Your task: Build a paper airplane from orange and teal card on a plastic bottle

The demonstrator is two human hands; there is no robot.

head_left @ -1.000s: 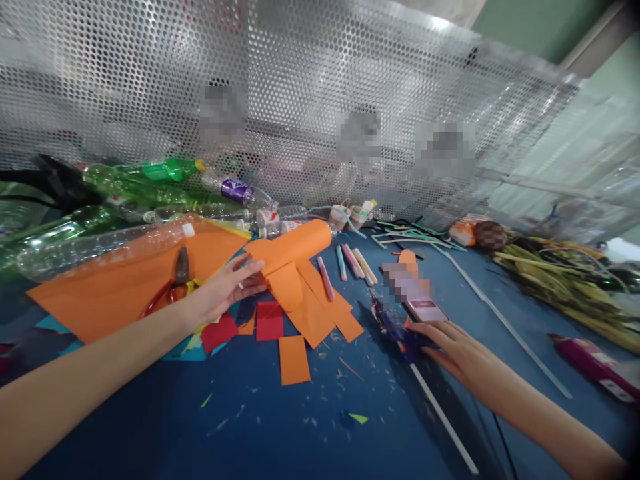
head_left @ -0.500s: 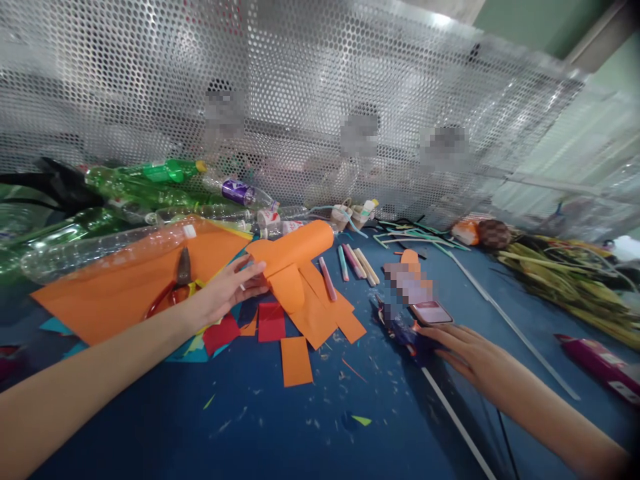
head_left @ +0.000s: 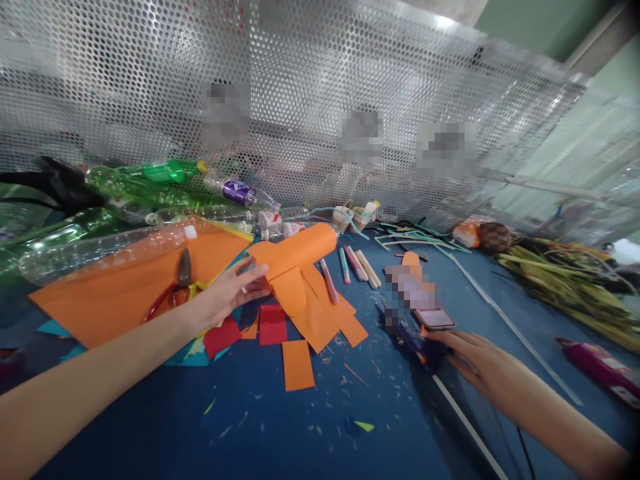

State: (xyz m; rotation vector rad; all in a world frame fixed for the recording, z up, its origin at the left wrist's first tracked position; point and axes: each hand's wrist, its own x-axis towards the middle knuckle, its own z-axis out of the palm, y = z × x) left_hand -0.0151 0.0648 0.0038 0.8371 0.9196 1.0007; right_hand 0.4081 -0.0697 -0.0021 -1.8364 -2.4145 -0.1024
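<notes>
My left hand (head_left: 225, 293) is closed on the near end of a rolled orange paper piece (head_left: 305, 250), pinching it between thumb and fingers. A rounded orange flap hangs from the roll, above loose orange paper pieces (head_left: 315, 323). My right hand (head_left: 477, 360) is closed round a dark blue glue gun (head_left: 414, 341), slightly blurred. Out of its back end runs a long pale glue stick (head_left: 467, 423). The gun's nozzle points away from me, towards a phone (head_left: 434, 317) lying just beyond. Beside my left forearm lie red-handled scissors (head_left: 184, 273) on a large orange sheet (head_left: 100, 300).
Clear and green plastic bottles (head_left: 115, 250) lie at the back left, against a perforated metal screen (head_left: 300, 80). Coloured chalk-like sticks (head_left: 367, 268) lie mid-table. Dry leaf strips (head_left: 565, 283) and a purple packet (head_left: 600, 370) are on the right. Blurred people show behind the screen.
My right hand has drawn the glue gun slightly right and towards me. My left hand still grips the orange paper roll in almost the same place.
</notes>
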